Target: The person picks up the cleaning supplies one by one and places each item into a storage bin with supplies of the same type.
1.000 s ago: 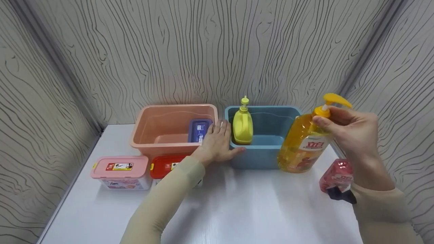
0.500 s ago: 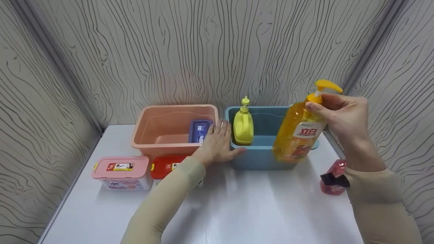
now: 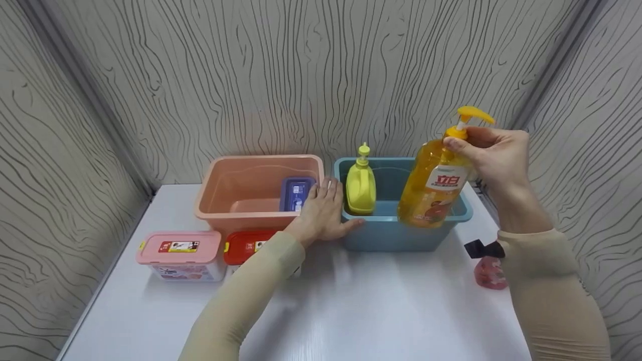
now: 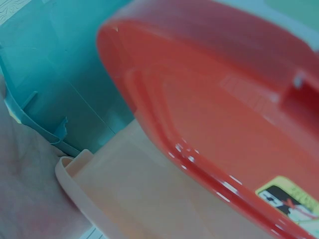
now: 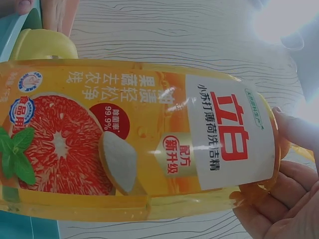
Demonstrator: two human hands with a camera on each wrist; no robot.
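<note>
In the head view my right hand (image 3: 496, 155) grips an orange dish soap bottle (image 3: 434, 185) by its neck, just under the yellow pump. The bottle hangs tilted over the front right rim of the blue bin (image 3: 391, 235). Its grapefruit label fills much of the right wrist view. A yellow pump bottle (image 3: 360, 190) stands inside the blue bin at its left. My left hand (image 3: 323, 210) lies with straight fingers across the neighbouring rims of the blue bin and the pink bin (image 3: 261, 215). A purple-lidded box (image 3: 296, 193) is in the pink bin, partly behind that hand.
A pink-lidded tub (image 3: 180, 253) and a red-lidded tub (image 3: 246, 248) stand before the pink bin; my left forearm partly covers the red one. At right, a pink bottle (image 3: 490, 273) is partly hidden by my right sleeve and a black strap. Patterned walls enclose the white table (image 3: 361, 311).
My right hand has lifted the dish soap bottle up and to the left, from beside the blue bin to above its rim. My left hand stays in place.
</note>
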